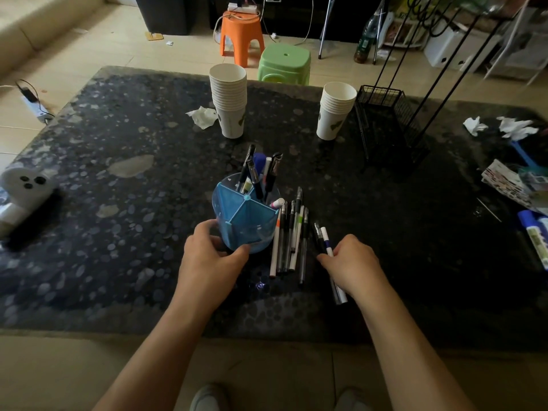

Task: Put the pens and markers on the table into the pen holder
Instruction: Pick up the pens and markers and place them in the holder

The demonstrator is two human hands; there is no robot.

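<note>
A round blue pen holder (247,216) with divided compartments stands mid-table, and several pens and markers (261,170) stick up from its far compartments. My left hand (212,256) grips its near left wall. Right of the holder, several pens (289,235) lie side by side on the dark table (118,203). My right hand (353,262) lies over two more pens (323,238), one black and one white with a blue band, fingers closed on them; their ends show below my wrist.
Two stacks of white paper cups (229,102) (336,109) stand behind the holder. A black wire rack (388,126) is at back right. Crumpled tissues (516,127), a blue marker (533,235) and papers lie at right. A white device (25,188) sits at left.
</note>
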